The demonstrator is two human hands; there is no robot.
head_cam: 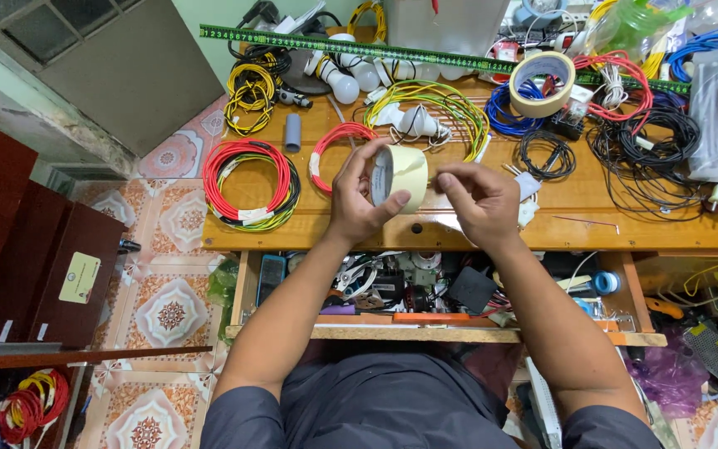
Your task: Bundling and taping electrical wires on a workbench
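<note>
Tape roll [400, 176] is held up over the bench [592, 218], left hand [357, 199] wrapped around it. Right hand [479, 199] is pinched narrow beside it, probably on the tape end, hard to tell. Red wire coil [249, 183] sits left, another tape roll [544, 83] farther back.

Roll of pale yellow tape [400, 176] in my left hand [357, 199]. Roll stands on edge, hole facing sideways, held up over wooden table [575, 218]. My thumb sits under it, fingers go over top. My right hand [479, 202] pinches tape edge, right beside roll.
</note>
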